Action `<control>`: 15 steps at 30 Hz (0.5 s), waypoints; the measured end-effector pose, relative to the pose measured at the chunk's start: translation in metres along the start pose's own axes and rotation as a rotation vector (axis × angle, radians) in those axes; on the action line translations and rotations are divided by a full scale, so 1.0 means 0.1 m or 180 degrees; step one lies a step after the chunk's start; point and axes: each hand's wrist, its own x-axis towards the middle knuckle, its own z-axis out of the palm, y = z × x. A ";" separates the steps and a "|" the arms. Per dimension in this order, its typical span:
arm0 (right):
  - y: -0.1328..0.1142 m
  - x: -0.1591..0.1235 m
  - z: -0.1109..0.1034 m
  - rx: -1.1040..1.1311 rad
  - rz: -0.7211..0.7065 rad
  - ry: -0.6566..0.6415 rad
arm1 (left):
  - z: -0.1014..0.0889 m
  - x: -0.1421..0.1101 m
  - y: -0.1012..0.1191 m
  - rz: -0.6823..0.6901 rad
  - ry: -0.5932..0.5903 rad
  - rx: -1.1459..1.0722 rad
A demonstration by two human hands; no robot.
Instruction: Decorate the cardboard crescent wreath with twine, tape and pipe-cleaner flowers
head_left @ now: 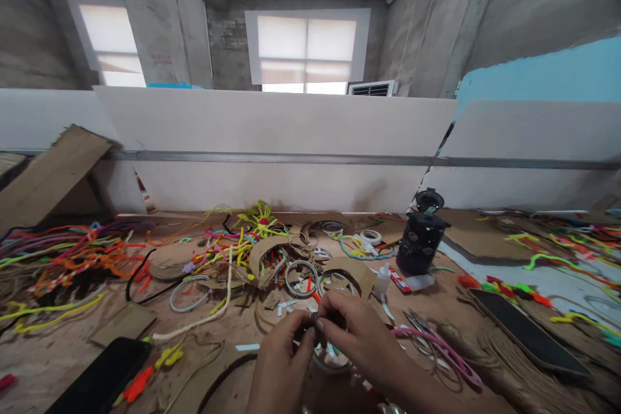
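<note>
My left hand point(282, 354) and my right hand point(356, 331) meet low in the middle of the view, just above the brown worktable point(72, 362). The fingertips of both pinch a small dark piece point(315, 321) between them; I cannot make out what it is. A grey wire ring point(330, 362) lies under the hands, partly hidden. Cardboard rings point(264, 252) and more wire hoops point(301, 277) lie just beyond the hands. Pink scissors point(439, 344) lie to the right of my right hand.
Heaps of coloured pipe cleaners point(63, 259) cover the left of the table, more at the far right point(572, 239). A black tumbler point(420, 239) with open lid stands right of centre. Phones lie at lower left point(104, 378) and right point(526, 330). A small glue bottle point(383, 278), tape roll point(371, 236) and white partition boards point(272, 136) behind.
</note>
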 end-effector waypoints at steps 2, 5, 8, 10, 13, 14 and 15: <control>0.01 0.00 0.00 -0.0014 -0.0003 0.0016 | 0.00 0.01 0.00 0.0004 -0.0016 0.0029; 0.02 0.00 0.01 0.0010 0.0008 0.0002 | -0.01 0.01 -0.01 -0.0009 -0.0032 0.0058; 0.02 -0.01 0.01 0.0017 -0.0002 -0.0013 | 0.00 0.01 -0.01 -0.0032 -0.0039 0.0073; 0.02 -0.01 0.01 0.0022 -0.0013 -0.0018 | 0.00 0.01 0.00 -0.0043 -0.0038 0.0037; 0.01 -0.01 0.00 0.0075 0.0006 -0.0026 | 0.00 0.01 0.01 -0.0037 -0.0028 0.0001; 0.01 -0.01 0.00 0.0083 0.0010 -0.0026 | 0.00 0.01 0.01 -0.0037 -0.0036 -0.0002; 0.01 -0.01 0.00 0.0089 0.0013 -0.0024 | 0.00 0.01 0.01 -0.0036 -0.0048 -0.0009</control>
